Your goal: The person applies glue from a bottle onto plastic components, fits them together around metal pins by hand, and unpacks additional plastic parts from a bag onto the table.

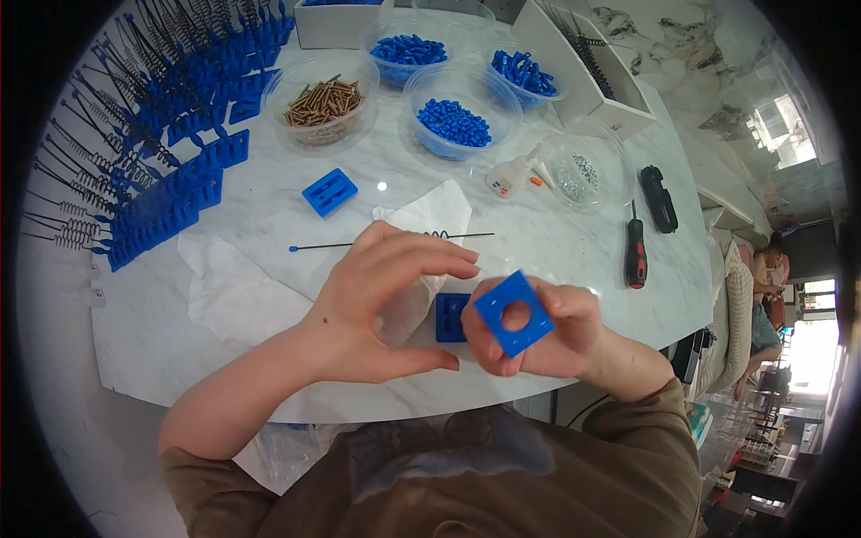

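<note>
My right hand (571, 334) grips a blue square plastic piece (514, 291) with a round hole through its middle, lifted above the table's near edge. Beside it on the left, my left hand (357, 300) is open, thumb and fingers spread apart with nothing between them. Partly covered by the right hand, a blue slotted block (449, 318) lies on the table. Behind my left hand stretches a thin black rod (325, 246) with a blue tip and a coiled section, partly over a white tissue (446, 208). A second blue slotted block (330, 192) sits farther left.
Clear bowls hold brass-coloured pins (325, 100), blue beads (454, 124), blue plastic parts (408, 50) and small silvery pieces (574, 175). A small glue bottle (508, 177) lies near a screwdriver (636, 251) and a black tool (659, 199). Rows of blue spring-and-rod assemblies (170, 193) crowd the left.
</note>
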`<state>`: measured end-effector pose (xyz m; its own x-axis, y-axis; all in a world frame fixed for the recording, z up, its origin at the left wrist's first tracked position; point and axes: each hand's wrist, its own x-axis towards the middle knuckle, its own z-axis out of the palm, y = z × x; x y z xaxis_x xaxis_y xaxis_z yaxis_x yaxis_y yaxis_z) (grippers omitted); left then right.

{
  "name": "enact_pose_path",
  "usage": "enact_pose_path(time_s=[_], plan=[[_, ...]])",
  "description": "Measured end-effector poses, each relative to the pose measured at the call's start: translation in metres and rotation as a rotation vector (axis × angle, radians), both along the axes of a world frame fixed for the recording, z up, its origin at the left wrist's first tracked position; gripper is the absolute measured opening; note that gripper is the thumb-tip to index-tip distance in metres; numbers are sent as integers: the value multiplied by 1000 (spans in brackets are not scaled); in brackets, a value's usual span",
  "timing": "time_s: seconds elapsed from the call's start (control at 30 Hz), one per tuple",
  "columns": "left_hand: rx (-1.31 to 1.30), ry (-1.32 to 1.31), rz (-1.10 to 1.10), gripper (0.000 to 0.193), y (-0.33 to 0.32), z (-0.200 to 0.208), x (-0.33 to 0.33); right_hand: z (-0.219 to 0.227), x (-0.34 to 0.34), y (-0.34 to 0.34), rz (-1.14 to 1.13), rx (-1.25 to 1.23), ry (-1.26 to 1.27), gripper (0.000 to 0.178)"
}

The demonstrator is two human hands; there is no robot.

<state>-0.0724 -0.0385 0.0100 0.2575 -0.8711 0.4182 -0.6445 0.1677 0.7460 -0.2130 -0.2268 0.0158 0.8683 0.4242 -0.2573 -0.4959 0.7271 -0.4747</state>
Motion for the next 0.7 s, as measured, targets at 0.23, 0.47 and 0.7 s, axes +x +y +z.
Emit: enact_pose_path(time_s=[0.23, 0.47, 0.7], plan=[[128, -179, 14, 57, 3, -14, -12, -8, 3, -5, -118, 147, -50, 60], [57, -262, 50, 47, 1, -19, -14, -10, 5, -3, -132, 185, -66, 59], [73, 121, 125, 51, 3, -5, -16, -11, 5, -5, -153, 195, -71, 60]])
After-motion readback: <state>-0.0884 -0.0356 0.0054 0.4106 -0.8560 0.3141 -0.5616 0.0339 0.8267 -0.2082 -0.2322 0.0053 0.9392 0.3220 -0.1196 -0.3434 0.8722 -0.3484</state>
